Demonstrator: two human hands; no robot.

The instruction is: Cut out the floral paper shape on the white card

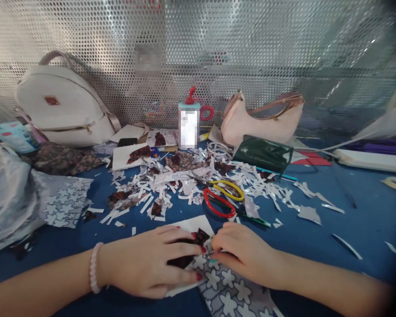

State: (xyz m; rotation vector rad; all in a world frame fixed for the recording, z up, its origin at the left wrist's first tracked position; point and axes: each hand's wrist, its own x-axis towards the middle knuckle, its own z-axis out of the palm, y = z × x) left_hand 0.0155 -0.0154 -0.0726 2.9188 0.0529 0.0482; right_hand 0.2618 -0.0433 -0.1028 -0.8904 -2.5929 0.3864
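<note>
Fabric with a white flower print (231, 286) lies at the near edge of the bench, under both your hands, on a white card (198, 223) that also carries a dark red-patterned scrap (201, 237). Your left hand (148, 266) presses flat, fingers spread and open, over the dark scrap and card; it hides most of the scrap. Your right hand (244, 253) has its fingers curled and pinched closed at the fabric's upper edge, but the fingertips are tucked under, so you cannot tell exactly what they grip. A bead bracelet (93, 267) circles your left wrist. The fabric's lower end is cut off by the picture's bottom edge.

Just beyond the card lie two pairs of scissors, one red-handled (218, 204) and one yellow-handled (229, 189), amid a heap of white paper strips (171, 185) too many to count. Toward the far edge stand one glue bottle (188, 121) with a blurred label, one white backpack (64, 108) at the far left, and one pink handbag (260, 121). A dark green pouch (264, 153) sits in front of the handbag. A second star-printed cloth (64, 200) lies at the left edge, partly under a clear plastic bag (6, 193).
</note>
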